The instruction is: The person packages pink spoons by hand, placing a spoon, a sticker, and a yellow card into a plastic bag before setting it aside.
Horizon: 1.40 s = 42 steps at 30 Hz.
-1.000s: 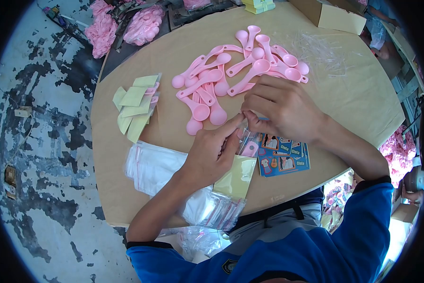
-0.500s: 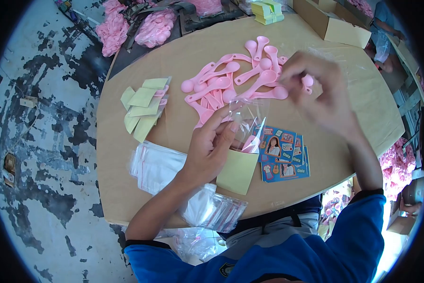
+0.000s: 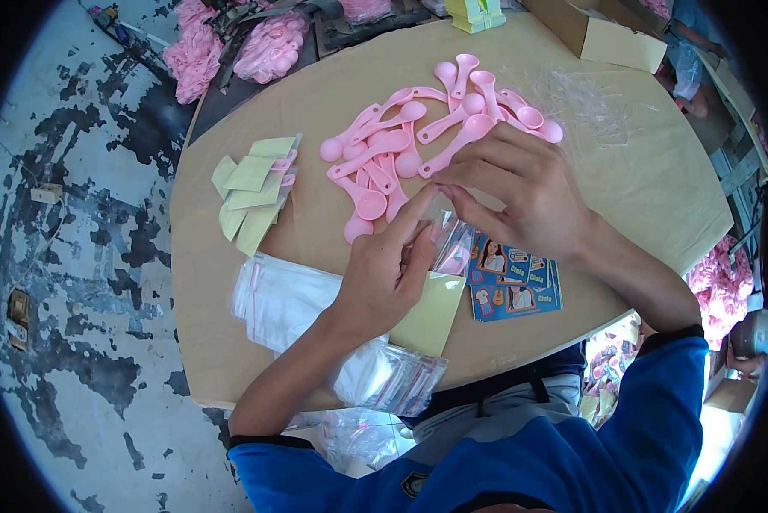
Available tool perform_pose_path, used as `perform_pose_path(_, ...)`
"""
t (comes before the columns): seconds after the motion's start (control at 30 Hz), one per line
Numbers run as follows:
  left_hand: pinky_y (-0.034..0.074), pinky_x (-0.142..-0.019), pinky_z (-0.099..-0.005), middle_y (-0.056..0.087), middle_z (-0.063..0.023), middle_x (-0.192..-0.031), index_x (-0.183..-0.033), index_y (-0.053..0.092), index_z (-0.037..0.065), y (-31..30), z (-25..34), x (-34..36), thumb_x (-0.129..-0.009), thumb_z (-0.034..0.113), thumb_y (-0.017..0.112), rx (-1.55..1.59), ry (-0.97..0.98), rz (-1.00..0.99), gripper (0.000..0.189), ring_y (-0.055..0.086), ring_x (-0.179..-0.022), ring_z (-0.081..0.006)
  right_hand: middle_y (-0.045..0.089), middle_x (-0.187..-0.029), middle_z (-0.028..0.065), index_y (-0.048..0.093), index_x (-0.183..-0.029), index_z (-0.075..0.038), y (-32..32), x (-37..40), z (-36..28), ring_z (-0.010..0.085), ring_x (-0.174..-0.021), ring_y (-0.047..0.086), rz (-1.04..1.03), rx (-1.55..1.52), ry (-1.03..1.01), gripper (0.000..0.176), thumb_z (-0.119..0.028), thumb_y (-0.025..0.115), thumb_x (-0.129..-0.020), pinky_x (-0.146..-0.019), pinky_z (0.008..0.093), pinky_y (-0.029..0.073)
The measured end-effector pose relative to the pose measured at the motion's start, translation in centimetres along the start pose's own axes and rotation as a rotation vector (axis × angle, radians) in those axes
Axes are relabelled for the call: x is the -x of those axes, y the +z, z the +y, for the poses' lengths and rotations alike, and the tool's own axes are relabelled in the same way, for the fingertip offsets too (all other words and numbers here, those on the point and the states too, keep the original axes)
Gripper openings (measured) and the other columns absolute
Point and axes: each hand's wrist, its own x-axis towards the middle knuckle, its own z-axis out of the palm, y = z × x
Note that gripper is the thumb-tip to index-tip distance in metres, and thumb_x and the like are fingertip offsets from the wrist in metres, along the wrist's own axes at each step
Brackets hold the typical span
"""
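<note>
My left hand (image 3: 382, 275) is closed on a clear plastic bag (image 3: 452, 244) that holds a yellow card (image 3: 433, 316) and a pink spoon, of which only a part shows. My right hand (image 3: 525, 192) pinches at the bag's top edge, its fingertips meeting my left index fingertip. Beyond both hands lies a loose pile of pink measuring spoons (image 3: 390, 145). Under and beside my right hand are blue printed cards (image 3: 514, 299) with pictures on them. A stack of flat clear bags (image 3: 294, 299) lies by my left forearm.
Filled packets with yellow cards (image 3: 256, 192) lie fanned out on the left of the brown-covered table (image 3: 649, 197). Clear plastic scraps (image 3: 589, 107) are at the right. At the back stand a yellow card stack (image 3: 475, 14) and an open cardboard box (image 3: 602, 38).
My right hand has come down and left from beside the spoon pile to the bag's top edge. The bag's upper part, standing open before, is now drawn together between my fingers.
</note>
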Motion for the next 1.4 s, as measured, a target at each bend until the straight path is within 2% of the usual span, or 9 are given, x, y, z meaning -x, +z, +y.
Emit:
perform_pose_path(0.23,0.047,-0.058,-0.0206,0.070,-0.0095,-0.091,-0.140,0.041,0.002,-0.6,-0.4,-0.4,-0.098,0.006,0.046,0.142,-0.081,-0.063,0.042,0.060,-0.069,-0.0035,0.069,-0.087,0.0060,0.068,-0.094,0.000,-0.6,-0.3,1.0,0.0146,-0.078,0.066,-0.030,-0.857,0.639,0.013,-0.006,0.061,-0.085,-0.069,0.0276,0.052)
perform_pose_path(0.4,0.055,-0.069,-0.0237,0.067,-0.0140,-0.106,-0.140,0.040,0.006,-1.2,1.4,-1.5,-0.103,0.022,0.039,0.632,-0.343,0.082,0.040,0.068,-0.082,-0.0117,0.059,-0.074,-0.0019,0.066,-0.100,-0.006,-7.9,-1.2,5.4,0.0038,-0.068,0.052,0.080,-0.861,0.461,0.020,-0.015,0.051,-0.091,-0.061,0.0221,0.039)
perform_pose_path(0.5,0.057,-0.073,-0.0257,0.065,-0.0152,-0.112,-0.135,0.044,0.004,-1.4,0.6,-1.4,-0.104,0.028,0.038,0.657,-0.415,0.129,0.040,0.068,-0.089,-0.0157,0.060,-0.076,0.0003,0.066,-0.101,-0.006,-12.1,0.0,11.5,0.0088,-0.073,0.055,-0.157,-1.429,0.311,0.020,-0.018,0.052,-0.092,-0.071,0.0236,0.043)
perform_pose_path(0.57,0.056,-0.075,-0.0256,0.066,-0.0152,-0.112,-0.133,0.045,0.002,-1.4,0.5,-1.6,-0.103,0.029,0.039,0.674,-0.421,0.110,0.041,0.068,-0.091,-0.0158,0.064,-0.083,0.0047,0.066,-0.103,-0.004,-12.2,2.3,15.1,0.0125,-0.080,0.058,-0.338,-0.525,0.786,0.021,-0.015,0.052,-0.092,-0.077,0.0250,0.045)
perform_pose_path(0.67,0.052,-0.071,-0.0224,0.068,-0.0092,-0.106,-0.121,0.056,0.005,-0.9,0.0,-1.5,-0.101,0.034,0.047,0.727,-0.433,0.091,0.038,0.066,-0.084,-0.0097,0.066,-0.090,0.0050,0.066,-0.106,-0.002,-10.6,4.8,18.6,0.0129,-0.086,0.060,-0.094,0.509,0.323,0.022,-0.011,0.051,-0.093,-0.081,0.0258,0.045)
perform_pose_path(0.77,0.051,-0.075,-0.0238,0.068,-0.0069,-0.105,-0.113,0.062,0.003,-1.2,-0.1,-1.7,-0.100,0.035,0.049,0.740,-0.468,0.030,0.037,0.065,-0.087,-0.0093,0.066,-0.094,0.0047,0.065,-0.109,-0.001,-9.4,1.0,13.6,0.0117,-0.089,0.060,0.214,0.026,0.548,0.023,-0.010,0.051,-0.093,-0.081,0.0259,0.046)
perform_pose_path(0.87,0.051,-0.076,-0.0245,0.067,-0.0053,-0.105,-0.115,0.063,0.003,-1.1,0.6,-1.5,-0.099,0.036,0.052,0.757,-0.464,0.067,0.039,0.064,-0.089,-0.0084,0.064,-0.089,0.0040,0.064,-0.112,-0.004,-4.0,0.8,6.8,0.0097,-0.083,0.059,-0.024,-0.661,0.657,0.024,-0.015,0.054,-0.094,-0.073,0.0245,0.046)
perform_pose_path(1.03,0.055,-0.084,-0.0311,0.064,-0.0119,-0.115,-0.125,0.056,-0.001,-1.4,0.3,-1.5,-0.101,0.028,0.046,0.737,-0.450,0.024,0.040,0.065,-0.100,-0.0167,0.057,-0.067,-0.0040,0.062,-0.116,-0.004,0.2,0.8,-0.7,0.0029,-0.062,0.050,-0.458,-0.712,0.668,0.033,-0.024,0.067,-0.090,-0.058,0.0211,0.041)
perform_pose_path(1.4,0.057,-0.073,-0.0270,0.065,-0.0093,-0.104,-0.118,0.059,-0.001,-1.5,-0.8,-1.2,-0.101,0.021,0.048,0.751,-0.424,0.048,0.030,0.066,-0.088,-0.0126,0.062,-0.072,-0.0031,0.065,-0.116,-0.002,1.9,2.4,1.1,0.0002,-0.065,0.052,-0.300,-1.000,0.662,0.029,-0.017,0.067,-0.091,-0.058,0.0196,0.043)
